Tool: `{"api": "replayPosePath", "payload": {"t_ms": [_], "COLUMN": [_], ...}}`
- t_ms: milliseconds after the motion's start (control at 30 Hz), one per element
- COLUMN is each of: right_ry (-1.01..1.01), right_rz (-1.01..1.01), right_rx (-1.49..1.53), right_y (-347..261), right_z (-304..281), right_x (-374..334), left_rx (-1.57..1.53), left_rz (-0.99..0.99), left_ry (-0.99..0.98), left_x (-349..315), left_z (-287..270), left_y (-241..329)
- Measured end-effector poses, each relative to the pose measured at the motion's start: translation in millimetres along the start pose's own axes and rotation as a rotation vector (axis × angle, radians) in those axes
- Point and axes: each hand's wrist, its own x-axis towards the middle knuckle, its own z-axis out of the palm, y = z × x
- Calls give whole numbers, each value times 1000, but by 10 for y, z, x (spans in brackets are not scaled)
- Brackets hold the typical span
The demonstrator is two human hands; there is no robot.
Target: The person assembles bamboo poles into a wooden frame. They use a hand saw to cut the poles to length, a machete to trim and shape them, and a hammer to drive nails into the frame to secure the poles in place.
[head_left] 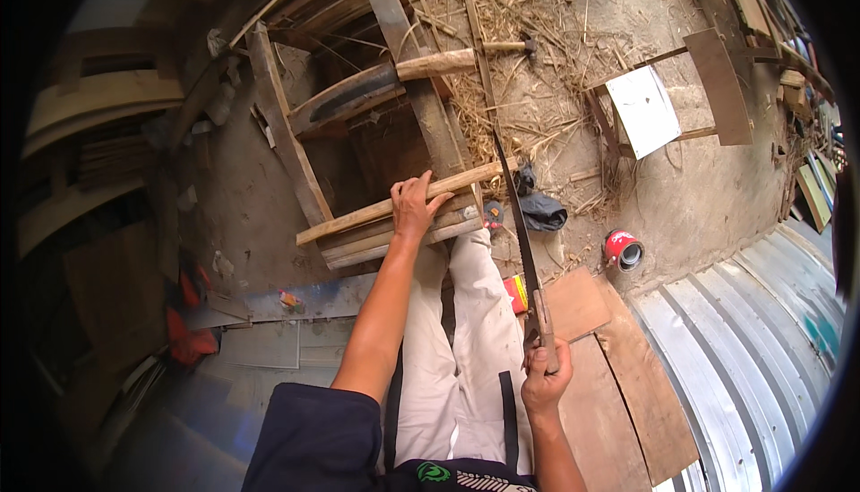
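My left hand [414, 210] presses down on a pale wooden strip [349, 221], its fingers curled over the far edge. The strip lies across the near end of a rough wooden frame [434, 125], beside other lengths of wood [358, 246]. In my right hand [545, 384] is the wooden handle of a handsaw [526, 246]. Its long dark blade points away from me and crosses close by the strip's right end. I cannot tell whether its teeth touch the wood.
A hammer [511, 47] lies among straw and wood scraps beyond the frame. To the right are a red can [624, 250], a small stand with a white sheet [643, 111], plywood pieces [649, 384] and corrugated metal [735, 340]. A dark plastic bag [543, 211] lies beside the blade.
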Motion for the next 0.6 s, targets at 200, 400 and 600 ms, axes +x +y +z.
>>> {"api": "replayPosePath", "payload": {"t_ms": [200,400,600], "right_ry": [-10,19,-12], "right_rz": [50,28,8], "right_rx": [-37,-35,-78], "right_y": [50,43,102], "right_z": [10,59,72], "right_x": [32,167,198], "left_rx": [-221,-117,-97], "left_rz": [-288,-227,49], "left_ry": [-154,10,-55], "left_x": [72,14,-277], "left_z": [26,8,-245], "left_y": [266,328,-205]}}
